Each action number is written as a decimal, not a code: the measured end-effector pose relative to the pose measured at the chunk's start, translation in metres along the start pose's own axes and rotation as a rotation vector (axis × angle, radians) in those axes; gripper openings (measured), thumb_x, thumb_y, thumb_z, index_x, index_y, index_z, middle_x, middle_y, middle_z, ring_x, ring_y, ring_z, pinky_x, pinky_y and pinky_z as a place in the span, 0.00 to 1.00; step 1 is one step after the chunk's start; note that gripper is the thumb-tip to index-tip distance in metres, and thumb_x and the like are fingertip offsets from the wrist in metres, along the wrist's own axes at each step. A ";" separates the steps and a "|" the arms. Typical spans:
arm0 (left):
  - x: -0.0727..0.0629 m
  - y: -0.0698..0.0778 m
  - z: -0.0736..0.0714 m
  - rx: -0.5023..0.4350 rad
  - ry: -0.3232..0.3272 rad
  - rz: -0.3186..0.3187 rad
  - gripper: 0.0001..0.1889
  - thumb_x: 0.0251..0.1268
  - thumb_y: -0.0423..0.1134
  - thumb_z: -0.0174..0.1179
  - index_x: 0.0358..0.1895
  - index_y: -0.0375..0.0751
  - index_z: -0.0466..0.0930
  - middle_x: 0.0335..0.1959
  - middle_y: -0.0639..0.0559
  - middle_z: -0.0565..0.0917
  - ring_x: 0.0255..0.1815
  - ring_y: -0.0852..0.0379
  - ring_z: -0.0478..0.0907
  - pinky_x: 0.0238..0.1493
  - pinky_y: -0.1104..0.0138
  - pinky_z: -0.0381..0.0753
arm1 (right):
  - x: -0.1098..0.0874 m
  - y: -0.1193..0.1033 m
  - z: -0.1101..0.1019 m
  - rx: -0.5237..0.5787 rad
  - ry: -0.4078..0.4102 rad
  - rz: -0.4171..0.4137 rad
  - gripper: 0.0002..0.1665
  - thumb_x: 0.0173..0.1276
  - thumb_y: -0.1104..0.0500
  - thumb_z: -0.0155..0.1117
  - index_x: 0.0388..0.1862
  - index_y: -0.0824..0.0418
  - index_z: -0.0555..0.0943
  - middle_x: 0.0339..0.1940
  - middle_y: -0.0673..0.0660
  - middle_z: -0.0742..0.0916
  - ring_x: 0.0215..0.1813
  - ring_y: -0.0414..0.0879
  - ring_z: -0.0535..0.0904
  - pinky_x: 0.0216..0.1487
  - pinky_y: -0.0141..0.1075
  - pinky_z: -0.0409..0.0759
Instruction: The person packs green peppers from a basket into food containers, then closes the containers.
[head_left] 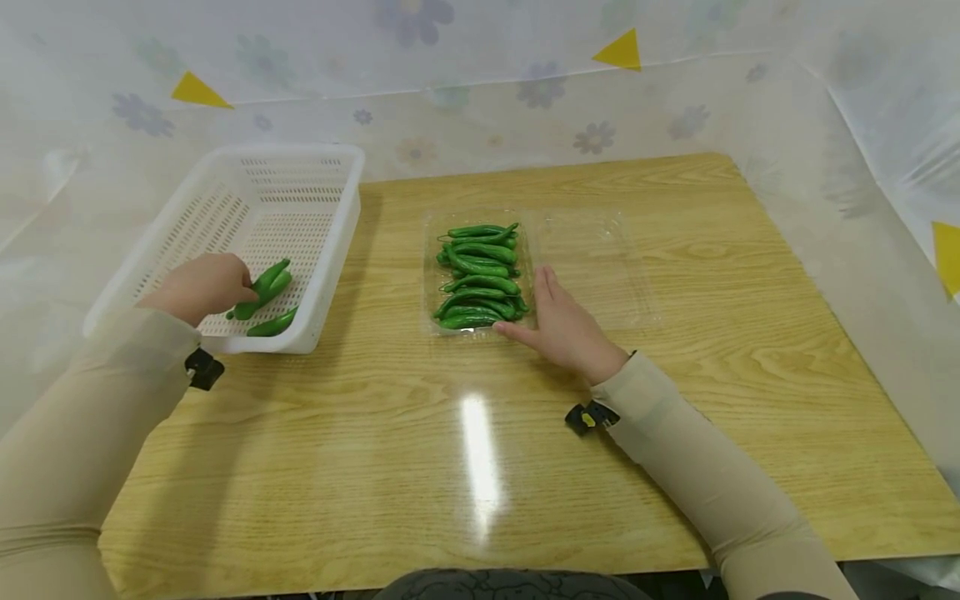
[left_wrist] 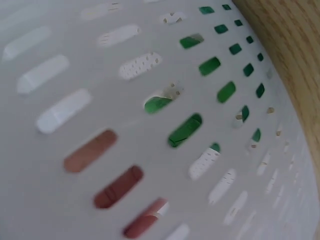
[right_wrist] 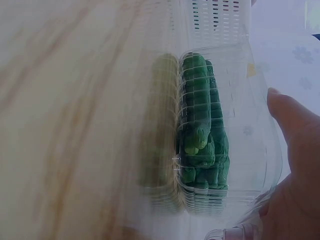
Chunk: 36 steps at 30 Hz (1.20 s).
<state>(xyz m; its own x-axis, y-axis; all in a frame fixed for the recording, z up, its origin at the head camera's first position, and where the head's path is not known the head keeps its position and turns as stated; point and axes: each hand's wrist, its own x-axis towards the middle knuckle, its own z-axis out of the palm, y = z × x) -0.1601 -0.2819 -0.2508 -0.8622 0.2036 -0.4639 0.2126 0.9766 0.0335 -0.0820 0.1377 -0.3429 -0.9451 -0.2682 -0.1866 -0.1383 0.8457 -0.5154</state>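
Note:
My left hand (head_left: 202, 287) reaches into a white plastic basket (head_left: 336, 250) and pinches green chili peppers (head_left: 266, 292) by their left side. Another pepper (head_left: 273, 323) lies by the basket's near wall. In the left wrist view, the slotted basket wall (left_wrist: 100, 145) covers most of the hand; green shows through the slots. A clear plastic clamshell box (head_left: 429, 275) sits mid-table, its base lined with a stack of green chili peppers (head_left: 480, 283). Against its right edge rests my right hand (head_left: 570, 329), fingers straight, thumb at the near corner. The right wrist view has the thumb (right_wrist: 285, 107) by the box rim.
The box's clear lid (head_left: 600, 267) lies folded back flat to the right, beside the right hand. The wooden table (head_left: 360, 467) runs to a floral plastic sheet (head_left: 480, 108) behind and at the sides. The basket stands at the table's left.

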 end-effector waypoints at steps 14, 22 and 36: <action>-0.007 -0.002 -0.004 0.022 0.031 0.017 0.11 0.62 0.36 0.57 0.37 0.28 0.80 0.34 0.37 0.81 0.32 0.47 0.76 0.34 0.50 0.75 | -0.001 -0.002 -0.002 0.003 -0.001 -0.005 0.67 0.57 0.22 0.44 0.72 0.68 0.32 0.73 0.68 0.40 0.74 0.56 0.37 0.70 0.47 0.46; -0.012 0.005 -0.010 0.039 0.063 0.040 0.10 0.63 0.35 0.56 0.38 0.28 0.81 0.36 0.35 0.81 0.32 0.46 0.76 0.32 0.51 0.74 | 0.000 -0.001 -0.001 0.001 0.006 -0.006 0.67 0.57 0.22 0.44 0.72 0.68 0.33 0.74 0.67 0.41 0.74 0.57 0.38 0.70 0.47 0.47; -0.023 0.022 -0.019 0.053 0.113 0.067 0.09 0.65 0.34 0.56 0.37 0.30 0.81 0.30 0.44 0.81 0.26 0.51 0.71 0.27 0.57 0.71 | -0.001 -0.002 -0.002 0.000 -0.001 0.001 0.66 0.58 0.24 0.45 0.72 0.68 0.32 0.74 0.67 0.40 0.74 0.57 0.38 0.70 0.47 0.47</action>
<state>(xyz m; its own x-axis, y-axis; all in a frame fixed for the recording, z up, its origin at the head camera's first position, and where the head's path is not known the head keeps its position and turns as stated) -0.1441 -0.2640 -0.2225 -0.8909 0.2773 -0.3598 0.2926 0.9562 0.0126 -0.0811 0.1374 -0.3405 -0.9449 -0.2677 -0.1886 -0.1369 0.8461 -0.5151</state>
